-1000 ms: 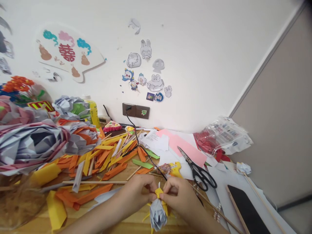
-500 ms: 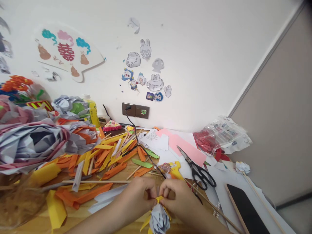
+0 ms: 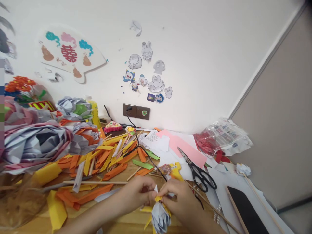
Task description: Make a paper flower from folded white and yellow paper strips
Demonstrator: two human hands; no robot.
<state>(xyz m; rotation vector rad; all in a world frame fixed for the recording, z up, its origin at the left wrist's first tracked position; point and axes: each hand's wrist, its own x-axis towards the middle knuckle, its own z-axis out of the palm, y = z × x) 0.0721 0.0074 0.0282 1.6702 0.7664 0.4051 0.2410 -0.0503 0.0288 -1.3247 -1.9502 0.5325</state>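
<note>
A small paper flower (image 3: 161, 217) with layered white folds and yellow paper strips hangs head-down at the bottom middle. My left hand (image 3: 143, 191) pinches its yellow upper end from the left, thumb and forefinger pressed together. From the right, my right hand (image 3: 172, 195) pinches the same yellow end. A white paper tip pokes up between the fingers of both hands. The exact contact of the fingertips is partly hidden. Black-handled scissors (image 3: 198, 172) lie to the right of my right hand.
Orange and yellow folded strips (image 3: 107, 159) and sticks cover the table's left and middle. Large paper flowers (image 3: 36, 139) stand at the left. A phone (image 3: 246, 208) lies at the right on white sheets. A black cable (image 3: 146, 151) crosses to the wall socket (image 3: 136, 111).
My left hand has shifted slightly left while both keep pinching the flower's yellow end. More of the white tip shows between them. The view has moved slightly.
</note>
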